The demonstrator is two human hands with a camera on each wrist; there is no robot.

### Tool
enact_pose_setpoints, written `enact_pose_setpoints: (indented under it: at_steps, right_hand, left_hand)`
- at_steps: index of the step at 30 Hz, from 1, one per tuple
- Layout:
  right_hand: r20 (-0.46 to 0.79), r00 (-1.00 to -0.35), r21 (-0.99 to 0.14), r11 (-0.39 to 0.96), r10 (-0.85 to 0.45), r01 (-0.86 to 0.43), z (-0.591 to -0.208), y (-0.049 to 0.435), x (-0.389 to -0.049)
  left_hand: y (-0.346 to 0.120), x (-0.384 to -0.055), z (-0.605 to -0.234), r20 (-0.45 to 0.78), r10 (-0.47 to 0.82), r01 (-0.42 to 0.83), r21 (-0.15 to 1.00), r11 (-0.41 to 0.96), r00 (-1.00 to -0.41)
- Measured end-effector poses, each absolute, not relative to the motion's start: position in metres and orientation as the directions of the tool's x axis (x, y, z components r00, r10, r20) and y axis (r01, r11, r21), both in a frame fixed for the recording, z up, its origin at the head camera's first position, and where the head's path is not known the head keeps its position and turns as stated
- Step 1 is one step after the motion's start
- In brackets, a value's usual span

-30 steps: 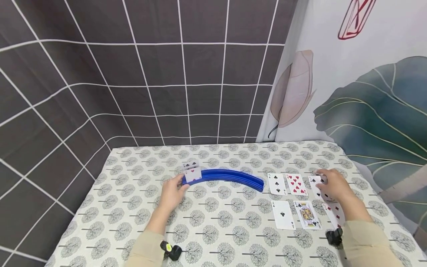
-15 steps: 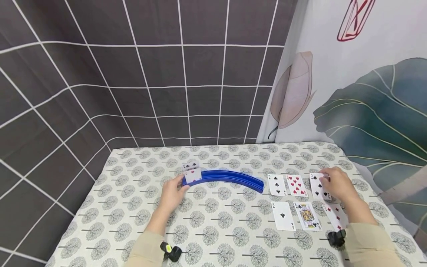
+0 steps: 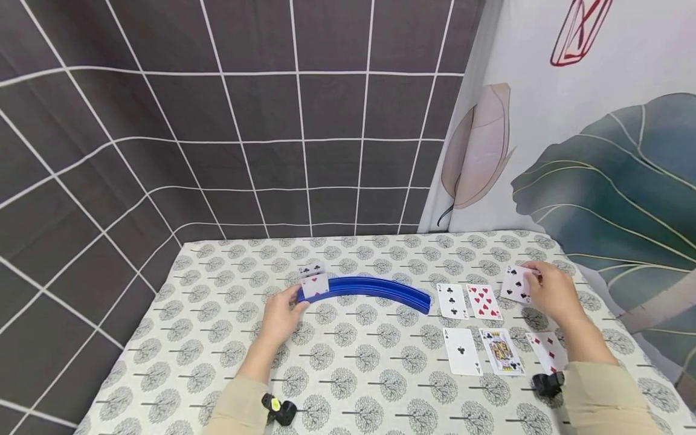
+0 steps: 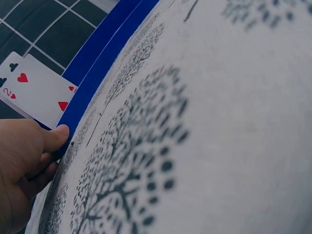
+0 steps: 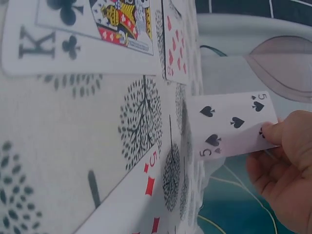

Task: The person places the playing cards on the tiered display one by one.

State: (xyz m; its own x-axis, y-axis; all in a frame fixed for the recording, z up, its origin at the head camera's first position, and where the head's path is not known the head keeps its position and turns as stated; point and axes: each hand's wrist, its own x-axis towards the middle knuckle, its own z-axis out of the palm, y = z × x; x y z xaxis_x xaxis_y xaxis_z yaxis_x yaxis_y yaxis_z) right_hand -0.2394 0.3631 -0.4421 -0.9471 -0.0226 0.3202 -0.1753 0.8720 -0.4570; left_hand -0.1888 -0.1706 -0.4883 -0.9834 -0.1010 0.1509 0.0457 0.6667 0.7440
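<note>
My right hand (image 3: 553, 296) pinches a five of spades (image 5: 229, 124) between thumb and fingers by one edge. The card is raised off the cloth at the right, face toward me. At the left end of a curved blue card holder (image 3: 375, 287), my left hand (image 3: 280, 315) grips the rim, its thumb against the front in the left wrist view. A two of hearts (image 4: 41, 90) stands upright in the holder's left end. Behind it rises a club card (image 3: 311, 269), its lower part hidden.
Face up on the tree-print cloth (image 3: 370, 374) at the right lie a three of clubs (image 3: 451, 301), an eight of hearts (image 3: 484, 301), an ace of clubs (image 3: 462, 351), a king of clubs (image 3: 501, 351) and a five of diamonds (image 3: 548, 350). Dark tiled curtain (image 3: 331, 109) hangs behind.
My right hand has taken the five of spades up from the cloth above the five of diamonds and tilted it. The left hand and the card holder have stayed in place.
</note>
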Motion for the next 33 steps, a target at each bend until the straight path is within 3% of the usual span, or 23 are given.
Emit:
enact_pose_setpoints:
  at_steps: [8,17,33]
  right_hand:
    - [0.398,-0.917,-0.462,0.866,0.009,-0.192,-0.439,0.354,-0.241]
    - [0.405,-0.914,-0.487,0.853,0.03,-0.188,-0.436,0.341,-0.243]
    - [0.494,-0.867,-0.494,0.802,-0.058,-0.335,-0.435,0.312,-0.252]
  left_hand:
    - [-0.17,-0.188,-0.487,0.144,-0.106,0.038,0.746,0.664,-0.984]
    - [-0.171,-0.189,-0.487,0.14,-0.104,0.036,0.748,0.663,-0.985]
    - [-0.171,-0.189,-0.489,0.142,-0.104,0.038,0.751,0.66,-0.984]
